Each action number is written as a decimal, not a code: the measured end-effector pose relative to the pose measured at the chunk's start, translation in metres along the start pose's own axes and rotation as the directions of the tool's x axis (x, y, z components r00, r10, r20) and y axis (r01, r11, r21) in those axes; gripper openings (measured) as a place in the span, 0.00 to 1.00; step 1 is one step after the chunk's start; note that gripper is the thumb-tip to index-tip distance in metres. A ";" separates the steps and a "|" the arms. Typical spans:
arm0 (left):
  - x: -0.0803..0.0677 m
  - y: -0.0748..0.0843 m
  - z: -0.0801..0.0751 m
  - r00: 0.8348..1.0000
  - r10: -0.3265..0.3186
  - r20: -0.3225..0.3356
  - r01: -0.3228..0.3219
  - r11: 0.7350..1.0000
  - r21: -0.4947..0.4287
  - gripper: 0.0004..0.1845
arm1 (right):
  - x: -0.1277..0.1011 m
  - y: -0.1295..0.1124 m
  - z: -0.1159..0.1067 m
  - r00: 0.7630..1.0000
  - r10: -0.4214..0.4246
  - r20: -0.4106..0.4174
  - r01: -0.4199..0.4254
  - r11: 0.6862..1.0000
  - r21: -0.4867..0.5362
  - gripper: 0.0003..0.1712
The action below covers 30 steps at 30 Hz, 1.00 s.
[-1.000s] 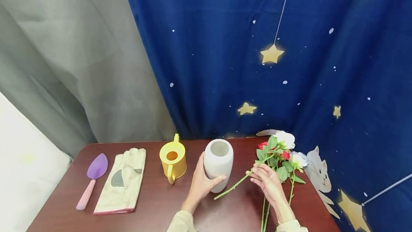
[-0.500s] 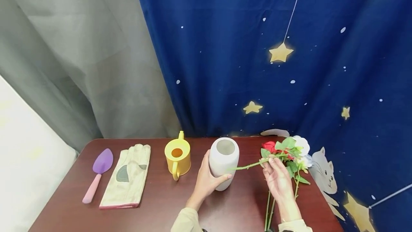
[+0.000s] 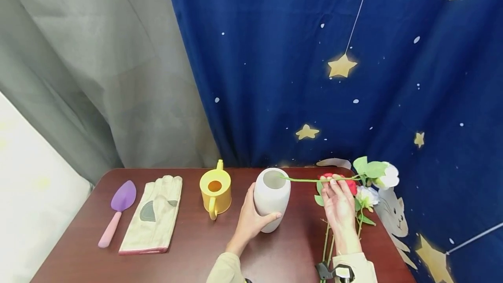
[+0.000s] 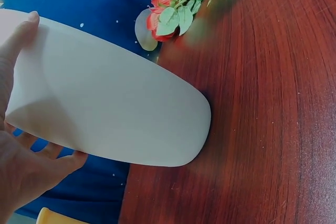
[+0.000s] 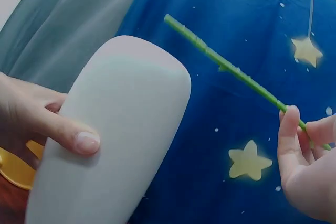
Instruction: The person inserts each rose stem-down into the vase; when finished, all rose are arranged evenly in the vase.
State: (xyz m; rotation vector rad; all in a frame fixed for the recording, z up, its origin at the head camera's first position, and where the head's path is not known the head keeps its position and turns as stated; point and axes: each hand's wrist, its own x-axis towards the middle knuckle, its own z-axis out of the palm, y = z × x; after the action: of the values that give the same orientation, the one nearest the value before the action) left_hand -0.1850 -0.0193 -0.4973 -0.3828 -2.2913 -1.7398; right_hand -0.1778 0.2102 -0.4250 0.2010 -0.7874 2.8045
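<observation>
A white vase stands upright on the dark red-brown table, its mouth facing up. My left hand grips it around the lower side, thumb across the front, as the right wrist view shows too. In my right hand a white artificial rose is pinched by its green stem. The stem lies nearly level in the head view, its cut end overlapping the vase's mouth; in the right wrist view that end shows above and beside the rim. The bloom and leaves point right, away from the vase.
Red roses and another white flower lie at the table's right, stems toward me. Left of the vase are a yellow watering can, folded cream gloves and a trowel with a pink handle. Curtains hang behind the table.
My right hand has raised the white rose off the other flowers; its stem end has risen from beside the vase's base to its mouth. The left hand keeps holding the vase.
</observation>
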 end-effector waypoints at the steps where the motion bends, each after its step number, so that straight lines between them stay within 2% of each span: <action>1: -0.001 0.000 0.000 1.000 -0.004 0.002 0.004 1.000 -0.003 0.56 | 0.000 0.000 0.003 1.000 -0.021 -0.022 0.020 0.999 -0.043 0.12; 4: -0.004 0.000 0.001 1.000 -0.029 0.007 0.029 1.000 -0.008 0.56 | 0.002 -0.003 0.013 0.993 -0.083 -0.085 0.066 0.980 -0.190 0.09; 7: -0.005 0.000 0.002 0.999 -0.039 0.013 0.039 0.999 -0.008 0.57 | 0.005 -0.007 0.023 0.983 -0.145 -0.112 0.099 0.934 -0.343 0.07; 11: -0.004 0.000 0.004 1.000 -0.018 0.020 0.018 1.000 0.001 0.56 | 0.010 -0.011 0.034 0.978 -0.201 -0.061 0.144 0.855 -0.498 0.10; 14: -0.004 0.000 0.004 1.000 -0.007 0.017 0.007 1.000 0.010 0.56 | 0.014 -0.010 0.041 0.975 -0.220 -0.016 0.173 0.808 -0.564 0.13; 19: -0.004 -0.001 0.004 1.000 0.004 0.005 -0.004 1.000 0.020 0.56 | 0.018 -0.003 0.051 0.971 -0.229 0.075 0.225 0.754 -0.617 0.14; 24: -0.002 -0.002 0.003 1.000 0.004 0.018 -0.005 1.000 0.015 0.56 | 0.022 0.003 0.059 0.951 -0.271 0.151 0.304 0.710 -0.635 0.15; 26: 0.000 -0.002 0.003 1.000 0.001 0.019 -0.001 1.000 0.010 0.55 | 0.024 0.005 0.062 0.943 -0.294 0.156 0.324 0.704 -0.631 0.16; 30: 0.002 -0.003 0.000 1.000 0.001 0.007 -0.001 1.000 0.009 0.55 | 0.025 0.012 0.064 0.935 -0.329 0.128 0.338 0.731 -0.593 0.16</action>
State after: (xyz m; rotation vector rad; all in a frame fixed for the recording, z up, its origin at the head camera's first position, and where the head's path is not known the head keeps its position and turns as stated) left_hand -0.1875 -0.0196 -0.4996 -0.3897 -2.3028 -1.7295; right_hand -0.2001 0.1707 -0.3719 0.2209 -1.4466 2.0812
